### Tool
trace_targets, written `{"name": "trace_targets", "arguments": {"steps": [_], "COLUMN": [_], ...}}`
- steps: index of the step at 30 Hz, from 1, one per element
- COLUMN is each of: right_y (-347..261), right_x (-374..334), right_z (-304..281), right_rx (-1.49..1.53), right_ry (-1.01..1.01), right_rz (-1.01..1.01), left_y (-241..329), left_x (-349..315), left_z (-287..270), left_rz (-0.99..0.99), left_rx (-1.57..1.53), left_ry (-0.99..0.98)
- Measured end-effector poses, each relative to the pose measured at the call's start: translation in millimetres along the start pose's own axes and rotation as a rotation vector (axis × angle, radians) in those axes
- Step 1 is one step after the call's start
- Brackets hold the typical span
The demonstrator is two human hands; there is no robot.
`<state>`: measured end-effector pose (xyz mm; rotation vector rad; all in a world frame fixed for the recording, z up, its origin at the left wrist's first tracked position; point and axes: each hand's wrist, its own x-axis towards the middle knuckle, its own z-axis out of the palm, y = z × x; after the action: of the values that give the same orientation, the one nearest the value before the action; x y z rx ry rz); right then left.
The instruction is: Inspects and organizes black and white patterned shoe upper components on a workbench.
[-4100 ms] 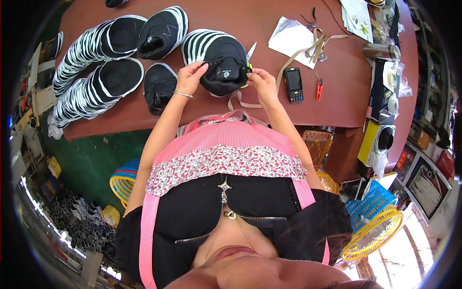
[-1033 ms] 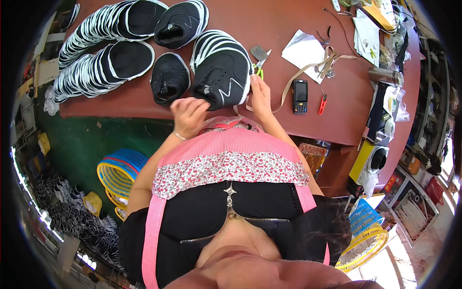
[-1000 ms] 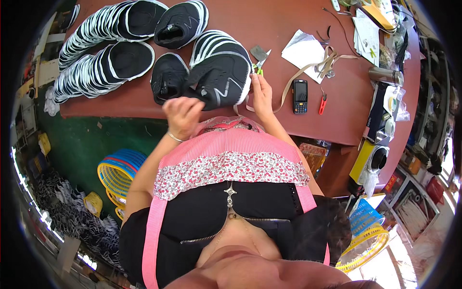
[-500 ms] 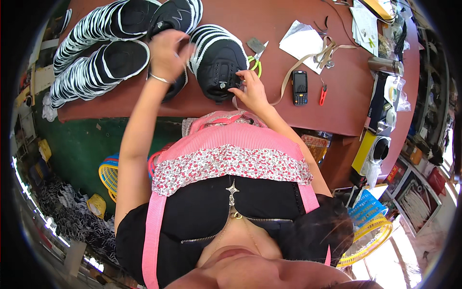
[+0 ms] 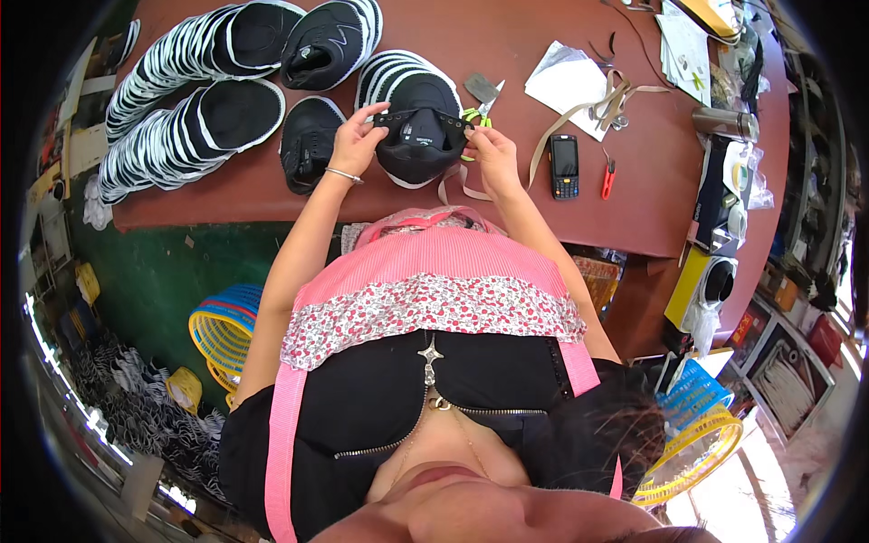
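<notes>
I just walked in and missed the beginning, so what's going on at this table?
A person's left hand and right hand hold opposite eyelet flaps of a black fabric shoe upper, spread apart around its tongue. It lies at the near end of a fanned row of black, white-edged pieces on the reddish-brown table. To the right lie lime-green-handled scissors and a black handheld keypad device.

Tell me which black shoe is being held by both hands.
The black shoe beside the scissors: the left hand and right hand pinch its opposite eyelet flaps, while the other shoes are not held.
</notes>
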<state>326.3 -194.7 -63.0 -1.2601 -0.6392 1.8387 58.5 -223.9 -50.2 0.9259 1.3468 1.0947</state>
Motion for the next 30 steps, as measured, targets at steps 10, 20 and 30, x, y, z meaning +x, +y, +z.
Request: {"name": "trace_targets", "arguments": {"steps": [10,20,30], "right_y": [-42,4,19], "right_x": [-61,-14,2], "right_z": [43,33,16], "right_rx": [-0.579,-1.148,-0.910], "right_ry": [-0.008,-0.191,-0.024], "right_rz": [-0.686,-0.796,-0.802], "left_y": [132,49,-8], "left_x": [-53,92,-22], "left_z": [2,-180,12], "left_rz": [0.719,0.099,0.397], "left_rx": [0.677,1.044,0.920], "left_ry": [0.248,0.402,0.016]}}
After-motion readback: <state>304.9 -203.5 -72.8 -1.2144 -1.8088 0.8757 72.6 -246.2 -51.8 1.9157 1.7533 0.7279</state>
